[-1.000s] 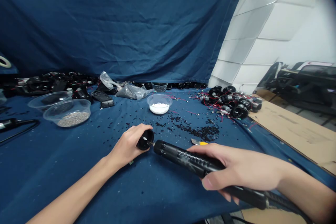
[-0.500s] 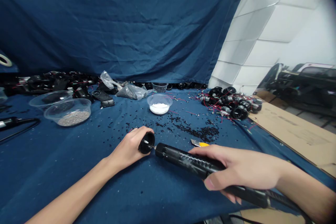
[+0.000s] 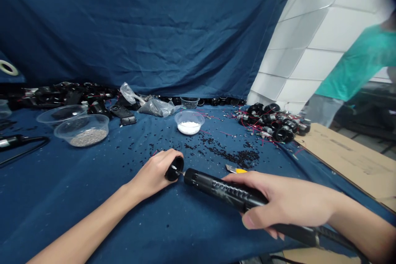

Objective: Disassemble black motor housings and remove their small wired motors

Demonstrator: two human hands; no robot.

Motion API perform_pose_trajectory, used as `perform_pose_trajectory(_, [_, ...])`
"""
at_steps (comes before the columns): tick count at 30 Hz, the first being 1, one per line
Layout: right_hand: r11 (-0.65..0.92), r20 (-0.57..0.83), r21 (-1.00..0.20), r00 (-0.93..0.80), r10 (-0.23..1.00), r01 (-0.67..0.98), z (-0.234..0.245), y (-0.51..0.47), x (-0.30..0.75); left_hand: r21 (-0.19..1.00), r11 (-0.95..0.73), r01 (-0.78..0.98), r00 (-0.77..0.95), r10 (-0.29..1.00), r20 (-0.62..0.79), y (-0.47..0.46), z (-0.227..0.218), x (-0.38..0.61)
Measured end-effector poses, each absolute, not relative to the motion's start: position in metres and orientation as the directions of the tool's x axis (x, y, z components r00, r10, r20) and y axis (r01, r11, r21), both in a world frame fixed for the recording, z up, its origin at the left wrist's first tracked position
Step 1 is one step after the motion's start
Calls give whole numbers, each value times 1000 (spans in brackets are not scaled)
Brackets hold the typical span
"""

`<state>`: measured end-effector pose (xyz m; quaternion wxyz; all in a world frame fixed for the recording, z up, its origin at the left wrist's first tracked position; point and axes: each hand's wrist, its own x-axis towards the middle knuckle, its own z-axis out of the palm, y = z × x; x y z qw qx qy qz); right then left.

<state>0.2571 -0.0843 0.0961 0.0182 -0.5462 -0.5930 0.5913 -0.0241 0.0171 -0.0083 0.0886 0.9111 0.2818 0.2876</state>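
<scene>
My left hand [image 3: 158, 172] is closed around a round black plastic housing [image 3: 175, 169], its open end turned to the right. Wrapped round the body of a black electric screwdriver [image 3: 221, 188] is my right hand [image 3: 281, 200]. The screwdriver's thin bit reaches into the housing's opening; where its tip sits inside is too small to make out. Just beyond my right fingers lies a utility knife [image 3: 236, 170] with a yellow part. Past it, many small black screws or bits [image 3: 243, 157] are scattered over the blue cloth [image 3: 148, 222].
A clear bowl of white material [image 3: 189, 127] stands ahead. At left is a bowl of small metal pieces [image 3: 89, 136]. Black housings with red wires [image 3: 275, 121] are heaped at right, beside cardboard [image 3: 349, 152]. A person in a green shirt [image 3: 355, 66] is at far right.
A person in a green shirt has come into view at the far right. Both hands hold nearly the same pose, with the bit still inside the housing; the view has shifted slightly.
</scene>
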Motion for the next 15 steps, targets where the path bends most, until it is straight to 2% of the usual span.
perform_pose_trajectory(6, [-155, -601, -650, -378, 704, 744, 113, -81, 248, 274, -835, 477, 703, 550, 451, 16, -3, -24])
perform_pose_trajectory(11, [-114, -609, -605, -366, 704, 788, 119, -79, 244, 321, -824, 466, 679, 566, 467, 17, -4, -25])
perform_pose_trajectory(15, [52, -509, -534, -370, 777, 844, 117, -79, 240, 388, -804, 451, 677, 592, 438, 17, -6, -25])
